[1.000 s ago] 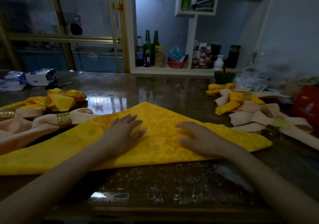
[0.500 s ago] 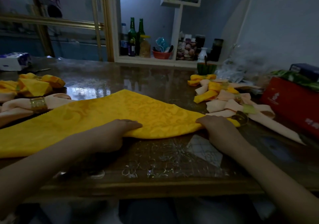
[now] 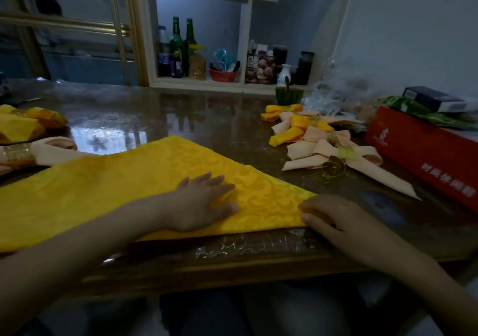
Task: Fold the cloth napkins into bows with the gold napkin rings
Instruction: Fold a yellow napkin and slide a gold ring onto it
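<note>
head: 1 yellow napkin point(image 3: 103, 193), l hand point(image 3: 204, 202) flat, r hand point(image 3: 333, 218) pinching corner.

Yellow, peach, gold and red

The spread napkin point(image 3: 155, 188) is bright yellow with a scroll pattern (swirls a shade deeper); the bows point(image 3: 310, 152) are peach and yellow, the ring point(image 3: 18, 152) gold, the box point(image 3: 413, 149) red with pale lettering.
</note>
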The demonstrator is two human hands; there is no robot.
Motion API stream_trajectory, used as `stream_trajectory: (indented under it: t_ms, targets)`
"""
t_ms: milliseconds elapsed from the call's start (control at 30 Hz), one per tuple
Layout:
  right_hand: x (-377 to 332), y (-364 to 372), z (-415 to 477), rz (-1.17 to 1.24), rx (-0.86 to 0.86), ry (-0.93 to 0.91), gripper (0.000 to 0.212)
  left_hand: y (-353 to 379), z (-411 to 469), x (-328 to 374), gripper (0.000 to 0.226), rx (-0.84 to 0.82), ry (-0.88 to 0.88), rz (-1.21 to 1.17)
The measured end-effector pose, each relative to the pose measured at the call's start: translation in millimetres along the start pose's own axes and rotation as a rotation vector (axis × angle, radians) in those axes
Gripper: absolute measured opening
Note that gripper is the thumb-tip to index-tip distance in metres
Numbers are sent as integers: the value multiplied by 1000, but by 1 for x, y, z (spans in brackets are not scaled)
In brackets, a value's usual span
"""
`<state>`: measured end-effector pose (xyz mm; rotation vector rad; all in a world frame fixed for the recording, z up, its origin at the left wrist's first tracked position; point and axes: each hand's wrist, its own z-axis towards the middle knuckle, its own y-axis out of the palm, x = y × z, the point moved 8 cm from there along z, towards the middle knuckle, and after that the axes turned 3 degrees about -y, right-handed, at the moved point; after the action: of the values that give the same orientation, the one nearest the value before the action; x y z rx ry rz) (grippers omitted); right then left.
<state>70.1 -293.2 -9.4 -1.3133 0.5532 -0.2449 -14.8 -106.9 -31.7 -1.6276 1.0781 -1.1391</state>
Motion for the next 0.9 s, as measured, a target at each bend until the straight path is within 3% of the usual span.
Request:
stream_trajectory:
  t_ms: [133,267,433,633,800,900]
  targets:
    - [32,-1,-10,-57,3,106,46,28,23,20,66,-45,-23,90]
    - [64,-12,-20,287,120,272,31,30,27,28,66,-6,-20,96]
    - [77,-21,-17,592,304,269,18,28,30,27,64,8,-36,83]
    - [85,-31,-4,396,260,247,18,26,36,39,66,-4,-37,67]
    - [98,-22,-7,163,133,299,11,26,42,49,68,1,-19,96]
    - [108,-19,-12,103,137,353,17,27,44,52,68,-7,3,105]
